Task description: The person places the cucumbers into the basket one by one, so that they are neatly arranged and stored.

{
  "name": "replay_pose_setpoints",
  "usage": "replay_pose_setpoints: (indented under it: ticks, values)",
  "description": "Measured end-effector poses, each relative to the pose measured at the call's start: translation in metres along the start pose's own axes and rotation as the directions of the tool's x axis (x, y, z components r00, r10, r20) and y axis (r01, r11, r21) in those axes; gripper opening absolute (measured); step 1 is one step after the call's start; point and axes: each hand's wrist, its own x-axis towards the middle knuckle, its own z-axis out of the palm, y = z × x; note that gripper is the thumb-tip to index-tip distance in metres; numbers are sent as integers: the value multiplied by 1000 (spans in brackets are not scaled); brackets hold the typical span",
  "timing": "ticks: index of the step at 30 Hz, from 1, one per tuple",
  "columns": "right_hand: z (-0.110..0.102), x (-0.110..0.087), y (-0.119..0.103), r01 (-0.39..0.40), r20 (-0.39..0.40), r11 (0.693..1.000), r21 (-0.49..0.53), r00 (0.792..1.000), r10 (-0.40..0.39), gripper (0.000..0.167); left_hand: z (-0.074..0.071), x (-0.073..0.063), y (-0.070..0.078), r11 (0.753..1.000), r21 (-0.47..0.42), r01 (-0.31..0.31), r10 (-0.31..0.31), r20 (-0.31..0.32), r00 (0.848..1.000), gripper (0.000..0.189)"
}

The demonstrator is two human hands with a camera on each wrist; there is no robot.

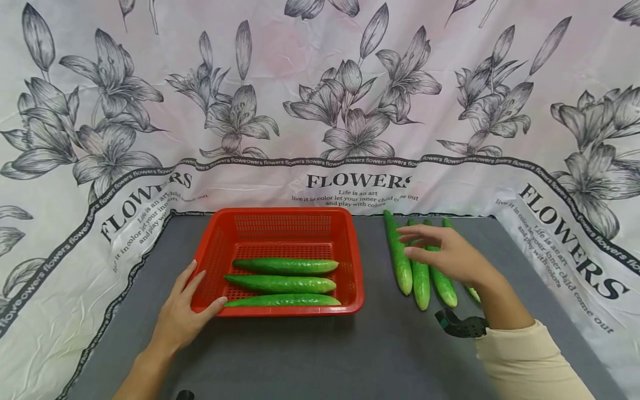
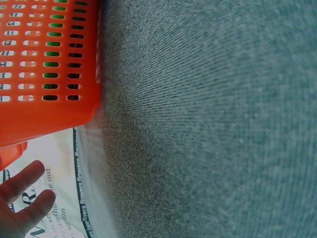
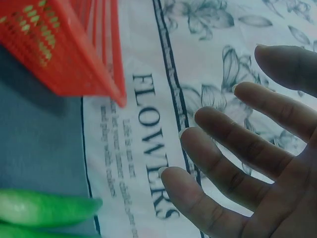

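My left hand [image 1: 177, 318] rests at the front left corner of a red plastic basket [image 1: 356, 272], its fingers spread along the left side and its thumb by the front rim. Three green cucumbers lie crosswise in the basket: a back one [image 1: 286, 266], a middle one [image 1: 281, 284] and a front one [image 1: 285, 300]. To the basket's right, several more cucumbers [image 1: 401, 264] lie side by side on the table. Above these hovers my right hand [image 1: 450, 255], fingers extended and apart, holding nothing; in the right wrist view its fingers [image 3: 233, 148] are spread, away from a cucumber [image 3: 44, 207].
A dark grey cloth surface [image 1: 300, 355] lies under everything. White fabric [image 1: 280, 189] with flower prints and lettering stands behind it and along both sides. A black strap [image 1: 462, 325] is on the right wrist.
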Motion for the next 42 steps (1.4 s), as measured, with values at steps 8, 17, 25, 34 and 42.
replay_pose_setpoints:
  ticks: [8, 17, 25, 34, 42]
  values:
    - [-18, -12, 15, -15, -38, 1000, -20, 999, 14, 42, 1, 0, 0, 1000, 1, -14, 14, -14, 1000, 71]
    - [-38, -17, 37, -74, -109, 997, 8, 991, 74, 46, 1, 1, -1, 1000, 3, -23, 23, -22, 999, 70]
    - [-51, -18, 63, -151, -131, 988, 24, 979, 153, 54, 1, 1, 0, 1000, 8, -15, 15, -14, 1000, 71]
    - [-63, -17, 86, -223, -116, 974, 33, 967, 225, 64, 0, 0, 1, 1000, 0, -4, 4, 0, 1000, 72]
    - [-69, -11, 107, -306, -111, 951, 46, 945, 309, 67, -1, 0, 0, 1000, 1, 1, -1, 5, 1000, 73]
